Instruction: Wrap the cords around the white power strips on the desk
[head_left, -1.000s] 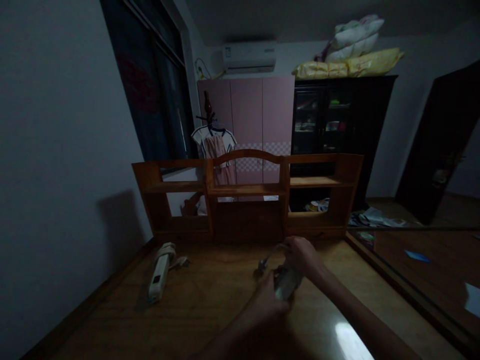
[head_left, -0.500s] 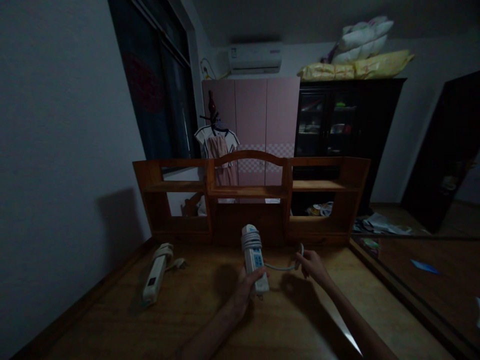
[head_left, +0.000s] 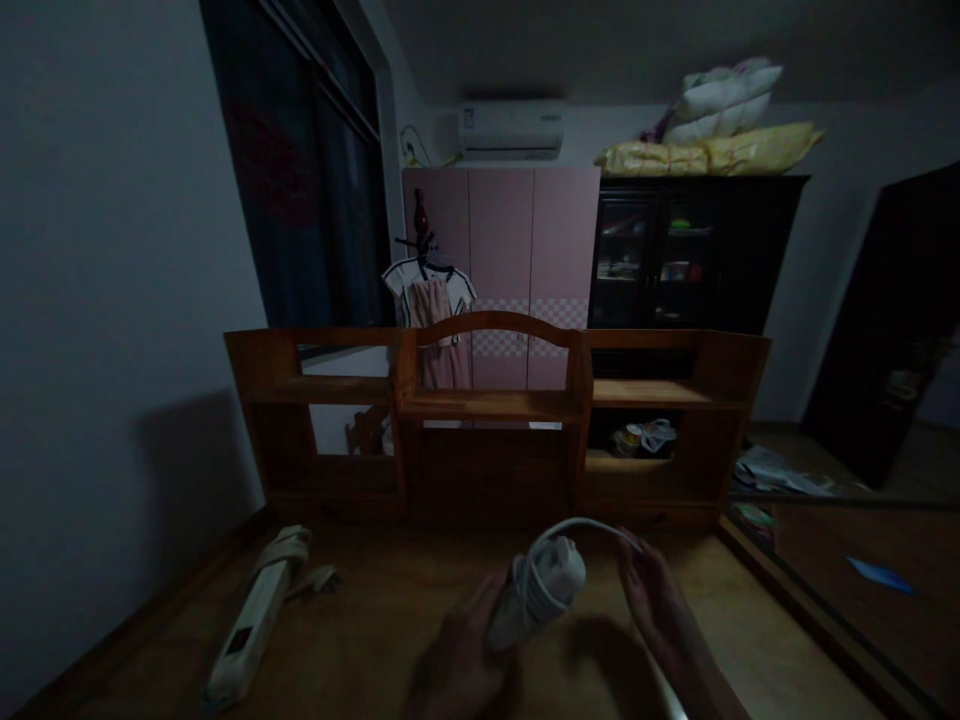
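While the worktop point(head_left: 367, 630) spreads beneath the left grip point(head_left: 469, 640), another power strip point(head_left: 259, 618) lies well to its left. Closed round a cord-wrapped power strip point(head_left: 568, 572), that grip has swung the strip's far end rightward since a moment ago. The cord point(head_left: 581, 520) now arches above that end to the right grip point(head_left: 654, 592), which appears to pinch it, so winding seems to be continuing.

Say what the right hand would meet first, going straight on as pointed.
Probably the wooden shelf unit, near the upright right of its middle section; depth is unclear, so the right hand might brush the wooden surface first.
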